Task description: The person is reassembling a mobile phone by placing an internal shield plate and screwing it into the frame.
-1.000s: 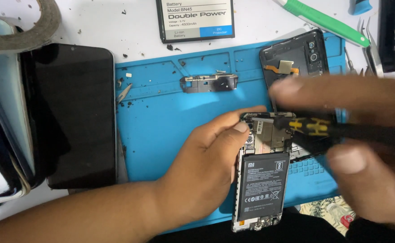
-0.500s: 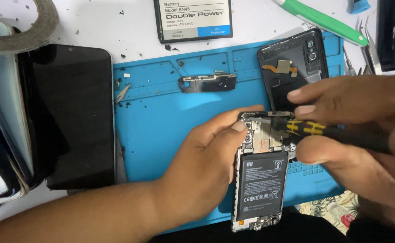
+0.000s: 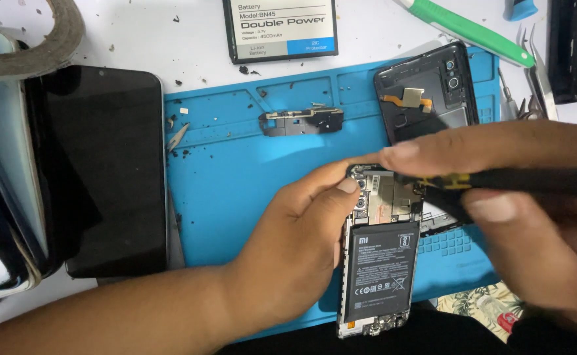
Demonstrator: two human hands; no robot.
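The right hand (image 3: 531,217) keeps a closed grip on a black screwdriver (image 3: 518,181), its tip hidden over the opened phone (image 3: 380,256). The left hand (image 3: 295,243) clasps the phone's upper left edge on the blue mat (image 3: 236,184). The right hand hides part of the back cover (image 3: 426,92), blurred at the frame edge.

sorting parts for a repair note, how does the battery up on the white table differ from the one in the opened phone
The loose battery lies crosswise, bare on the white table, touched by no hand. The fitted battery sits lengthwise inside the opened phone, which the left hand steadies while the right hand works a screwdriver above it. The loose one carries a blue patch; the fitted one doesn't. Both are black, flat rectangles.
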